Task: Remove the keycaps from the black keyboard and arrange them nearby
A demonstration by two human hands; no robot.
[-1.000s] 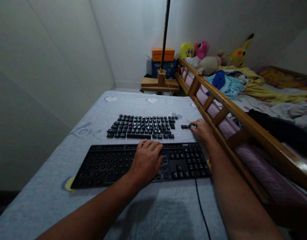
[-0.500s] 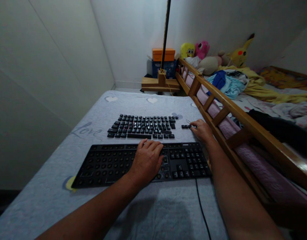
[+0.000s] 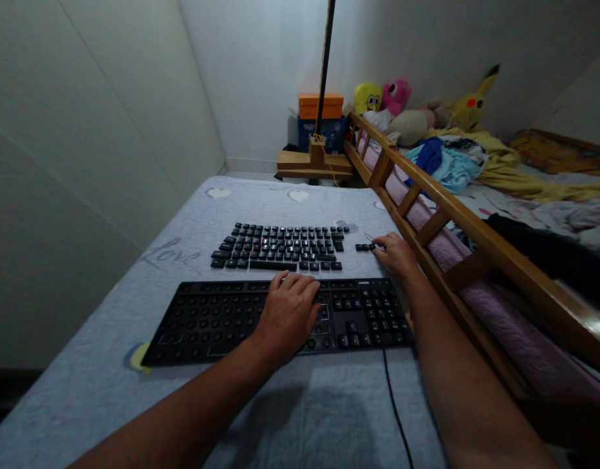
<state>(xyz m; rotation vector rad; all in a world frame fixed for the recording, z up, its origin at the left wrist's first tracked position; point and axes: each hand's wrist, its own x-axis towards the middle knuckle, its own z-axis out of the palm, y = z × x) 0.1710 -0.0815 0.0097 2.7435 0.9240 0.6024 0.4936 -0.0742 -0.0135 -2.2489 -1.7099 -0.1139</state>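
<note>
A black keyboard lies on the bedsheet; its left and middle parts are stripped of keycaps, while the number pad on the right still has its own. My left hand rests on the upper middle of it, fingers stretched out, palm down. Beyond the keyboard, loose black keycaps are laid out in rows. To their right is a short row of keycaps, where my right hand has its fingers pinched. A thin wire keycap puller sticks out from those fingertips; whether a keycap is also held is hidden.
A wooden bed rail runs close along the right side. A black cable trails from the keyboard towards me. At the far end stand a wooden stand base with a pole and an orange box. Plush toys and clothes lie beyond the rail.
Almost nothing differs. Both hands stay in place, and the whole view has shifted very slightly.
</note>
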